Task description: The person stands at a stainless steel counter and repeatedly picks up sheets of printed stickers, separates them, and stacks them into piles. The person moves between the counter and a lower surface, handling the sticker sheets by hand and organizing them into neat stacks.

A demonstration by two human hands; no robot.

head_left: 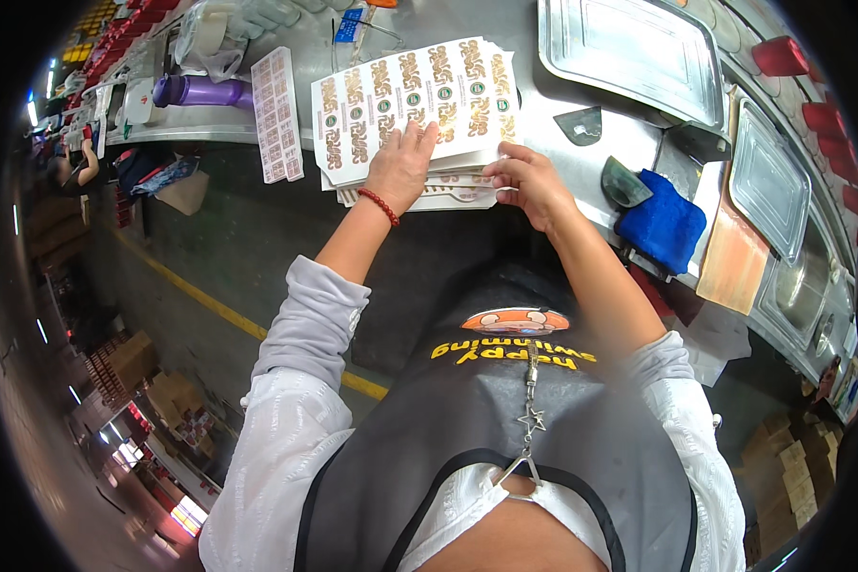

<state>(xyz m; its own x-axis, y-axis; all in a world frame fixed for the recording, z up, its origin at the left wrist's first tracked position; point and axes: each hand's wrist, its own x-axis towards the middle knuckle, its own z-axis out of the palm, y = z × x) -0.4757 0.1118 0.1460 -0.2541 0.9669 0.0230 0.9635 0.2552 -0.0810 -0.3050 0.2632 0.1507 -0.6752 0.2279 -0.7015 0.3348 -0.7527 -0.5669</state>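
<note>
1. Touching printed sheets (400,95), stacked left of the large metal tray (629,57) on the counter (567,157), with open left hand (405,170), palm down
2. Touching the sheets' tray-side edge with curled right hand (534,183); cannot tell whether pinching

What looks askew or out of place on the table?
The printed stack under the left hand is uneven: lower sheets jut out at the near side. To its left, the narrow label sheet overhangs the near edge of the table, partly unsupported. No spill shows.
</note>
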